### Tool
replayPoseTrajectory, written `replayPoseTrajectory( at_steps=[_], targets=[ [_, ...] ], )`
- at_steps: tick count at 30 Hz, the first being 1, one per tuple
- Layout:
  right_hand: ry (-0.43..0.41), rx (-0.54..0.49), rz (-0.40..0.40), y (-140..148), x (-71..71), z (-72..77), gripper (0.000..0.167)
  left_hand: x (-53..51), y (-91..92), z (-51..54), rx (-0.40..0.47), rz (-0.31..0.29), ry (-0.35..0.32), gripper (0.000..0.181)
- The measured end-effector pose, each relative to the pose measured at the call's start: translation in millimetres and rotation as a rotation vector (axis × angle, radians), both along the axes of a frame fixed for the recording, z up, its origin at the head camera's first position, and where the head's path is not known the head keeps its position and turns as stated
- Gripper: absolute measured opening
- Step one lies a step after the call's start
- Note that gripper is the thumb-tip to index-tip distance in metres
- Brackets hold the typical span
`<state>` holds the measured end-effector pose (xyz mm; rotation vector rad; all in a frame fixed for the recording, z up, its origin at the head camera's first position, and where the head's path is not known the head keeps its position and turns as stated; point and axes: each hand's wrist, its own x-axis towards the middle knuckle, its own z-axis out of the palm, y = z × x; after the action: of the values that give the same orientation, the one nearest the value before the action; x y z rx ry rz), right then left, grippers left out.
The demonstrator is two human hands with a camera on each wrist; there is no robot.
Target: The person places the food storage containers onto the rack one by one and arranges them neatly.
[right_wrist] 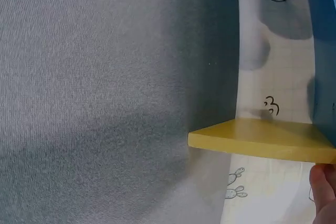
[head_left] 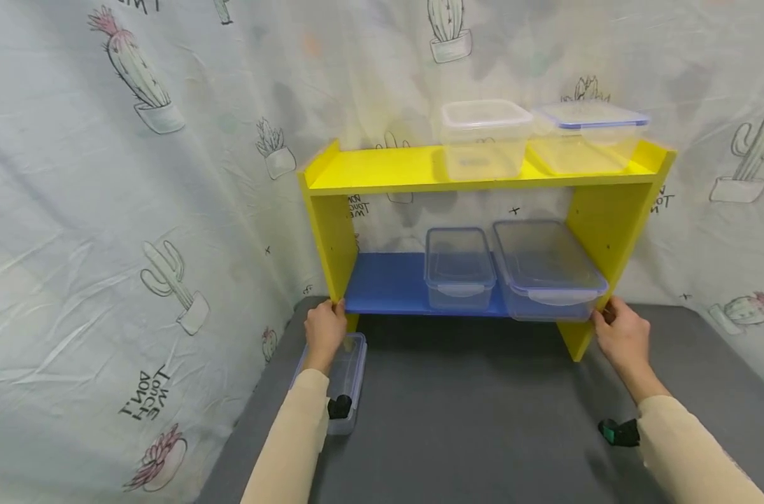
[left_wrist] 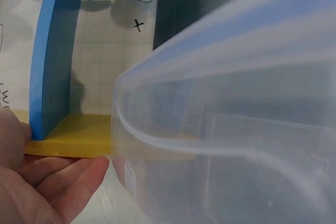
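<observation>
A two-tier shelf with yellow side panels and yellow top (head_left: 382, 166) stands on a dark table, its lower board (head_left: 385, 283) blue. My left hand (head_left: 325, 332) grips its left side panel (head_left: 327, 248) near the blue board; in the left wrist view the fingers lie along the panel's outer face. On the opposite side, my right hand (head_left: 623, 336) holds the right side panel (head_left: 615, 231) at about the same height. Only some fingers of that hand (right_wrist: 324, 195) show in the right wrist view. A lidded clear container (head_left: 347, 378) lies partly hidden beneath my left forearm.
Two clear containers, one at centre (head_left: 483, 140) and one with a blue-rimmed lid (head_left: 590, 136), sit on the top. Two lidded ones, a smaller (head_left: 460, 269) and a larger (head_left: 548, 262), occupy the blue board. A cactus-print curtain (head_left: 231, 175) hangs behind the table (head_left: 470, 420).
</observation>
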<state>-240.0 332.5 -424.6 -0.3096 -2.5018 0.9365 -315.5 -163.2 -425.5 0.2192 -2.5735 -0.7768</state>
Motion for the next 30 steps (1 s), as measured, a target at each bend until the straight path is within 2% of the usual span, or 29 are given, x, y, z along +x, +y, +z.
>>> replayPoseTrajectory(
  at_steps=[6, 13, 18, 25, 30],
  targets=[
    [0.003, 0.049, 0.003, 2, -5.1, 4.0, 0.033, -1.6, -0.5, 1.1, -0.011, 0.002, -0.014, 0.038],
    [-0.016, 0.077, -0.001, 7, -6.7, -2.2, 0.032, -0.3, 0.9, 2.1, -0.016, 0.015, -0.040, 0.039],
    [-0.015, 0.069, -0.013, 8, -7.2, -1.2, 0.031, 0.3, 0.7, 4.1, -0.034, -0.001, -0.049, 0.040],
    [-0.048, 0.016, -0.015, 9, -9.5, -1.4, 0.038, 0.6, -6.9, 9.6, -0.063, -0.067, -0.056, 0.039],
    [-0.084, -0.035, -0.023, 9, -10.2, -1.3, 0.042, 5.7, -15.3, 16.1, -0.078, -0.165, -0.156, 0.040]
  ],
)
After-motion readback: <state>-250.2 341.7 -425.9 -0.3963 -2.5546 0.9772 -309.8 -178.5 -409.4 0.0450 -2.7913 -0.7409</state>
